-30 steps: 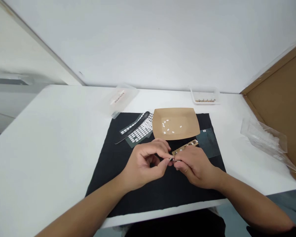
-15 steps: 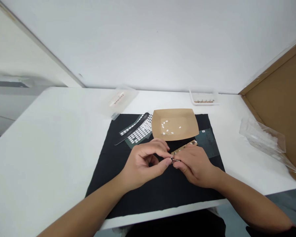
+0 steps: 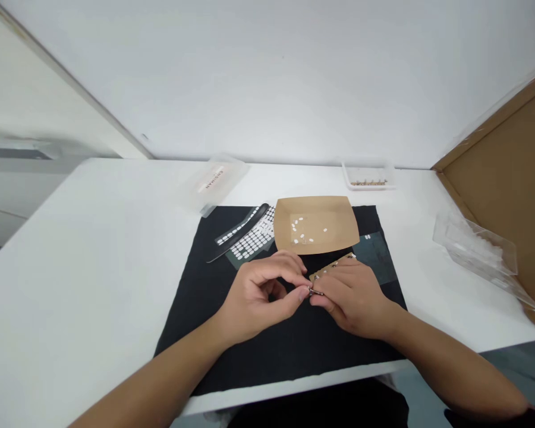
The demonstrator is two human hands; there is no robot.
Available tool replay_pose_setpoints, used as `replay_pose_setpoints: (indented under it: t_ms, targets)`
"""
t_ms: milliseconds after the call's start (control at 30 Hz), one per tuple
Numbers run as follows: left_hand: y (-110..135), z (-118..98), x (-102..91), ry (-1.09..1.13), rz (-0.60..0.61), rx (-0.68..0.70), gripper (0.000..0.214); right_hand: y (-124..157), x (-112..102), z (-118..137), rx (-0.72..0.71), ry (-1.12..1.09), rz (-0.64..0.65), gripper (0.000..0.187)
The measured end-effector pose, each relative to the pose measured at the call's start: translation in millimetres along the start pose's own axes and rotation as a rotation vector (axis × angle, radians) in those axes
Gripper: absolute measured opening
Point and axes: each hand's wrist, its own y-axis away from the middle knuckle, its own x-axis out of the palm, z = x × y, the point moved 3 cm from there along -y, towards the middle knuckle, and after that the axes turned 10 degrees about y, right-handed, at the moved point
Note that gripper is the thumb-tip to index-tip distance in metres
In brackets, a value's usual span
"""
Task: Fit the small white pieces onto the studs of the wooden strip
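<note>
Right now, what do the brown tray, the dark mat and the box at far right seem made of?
Brown tray: matte kraft paperboard, by its folded rim. Dark mat: black matte cloth, probably; soft-looking edge. Box: clear glossy plastic; see-through, with glints.

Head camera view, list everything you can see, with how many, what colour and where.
table: one, white, fills the view
cloth: one, black, spread at the table's near edge
paper tray: one, brown, on the cloth's far part, small white pieces inside
sticker sheets: about two, dark with white ovals, left of the tray
file: one, black, lying across the sheets
brown strip: one, just beyond the right hand
clear boxes: three, far left, far middle, right
cardboard: one, brown, right edge
left hand: pinching a small metal piece
right hand: pinching the same piece
</note>
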Motion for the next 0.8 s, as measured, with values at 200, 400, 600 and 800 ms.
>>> replay_pose_setpoints:
  t_ms: [200,400,600,800]
  targets:
    - [-0.7,0.7,0.5,0.007,0.020,0.026,0.009,0.3,0.8,-0.1,-0.033,0.091,-0.018,0.046]
    - [-1.0,-0.8,2.5,-0.001,0.033,0.060,0.006,1.8,-0.4,0.5,-0.066,0.168,-0.042,0.045]
    - [0.0,-0.3,1.8,-0.041,0.019,0.017,0.005,1.7,-2.8,0.2,-0.084,0.244,-0.013,0.037]
    - [0.6,-1.2,2.2,-0.055,-0.001,0.025,0.005,2.5,-2.0,-1.2,-0.084,0.242,-0.010,0.033]
